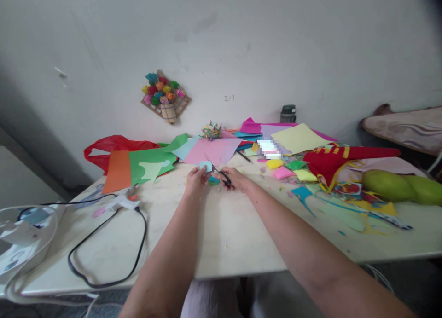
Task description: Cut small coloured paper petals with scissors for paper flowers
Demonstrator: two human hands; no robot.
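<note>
Between the fingers of my left hand [196, 180] is a small piece of light blue paper [206, 165], held up over the middle of the table. My right hand [235, 179] grips a pair of scissors [225, 178] by the dark handles. Their thin blades point up and left, close beside the blue paper; whether they touch it I cannot tell. Just beyond both hands lies a large pink sheet [211, 150]. Under the hands a small blue and green scrap [213, 180] shows in part.
Orange [117, 170] and green sheets [145, 159] lie at the left, near a white plug adapter [126, 202] with a looping black cord [143, 244]. Colourful scraps [283, 172], a red and yellow cloth [331, 164] and a large green fruit [390, 184] lie at the right. A dark bottle [287, 114] stands behind.
</note>
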